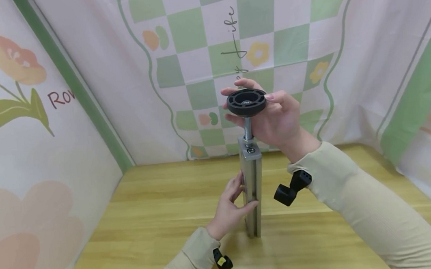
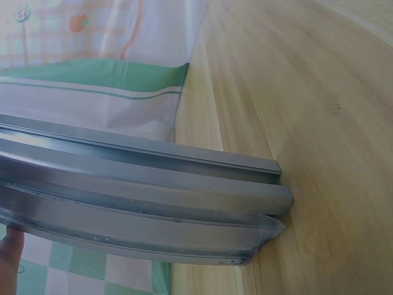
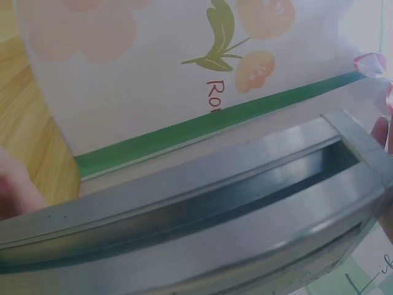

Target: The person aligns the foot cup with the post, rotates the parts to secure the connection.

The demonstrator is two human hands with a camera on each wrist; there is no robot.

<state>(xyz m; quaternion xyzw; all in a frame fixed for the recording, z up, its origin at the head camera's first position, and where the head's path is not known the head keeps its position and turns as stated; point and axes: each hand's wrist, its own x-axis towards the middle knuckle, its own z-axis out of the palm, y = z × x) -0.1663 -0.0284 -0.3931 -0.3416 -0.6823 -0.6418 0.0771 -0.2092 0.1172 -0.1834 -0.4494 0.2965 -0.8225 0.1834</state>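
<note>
An aluminium profile (image 1: 259,181) stands upright on the wooden table, its lower end (image 2: 270,203) at the tabletop in the left wrist view. My left hand (image 1: 227,211) grips it partway up, thumb across the near side and fingers behind. A metal end plate (image 1: 252,156) with a screw caps the top. From it rises a threaded stem (image 1: 248,128) with a nut, carrying a round black leveling foot (image 1: 247,110). My right hand (image 1: 278,119) holds that foot, thumb at the right of its rim, fingers behind and to the left. The right wrist view shows the profile's long slot.
The wooden table (image 1: 160,206) spreads around the profile. Behind it hangs a green-and-white checked curtain (image 1: 188,26), and a white floral curtain (image 1: 15,153) runs along the left side. Small black mounts sit on both sleeves.
</note>
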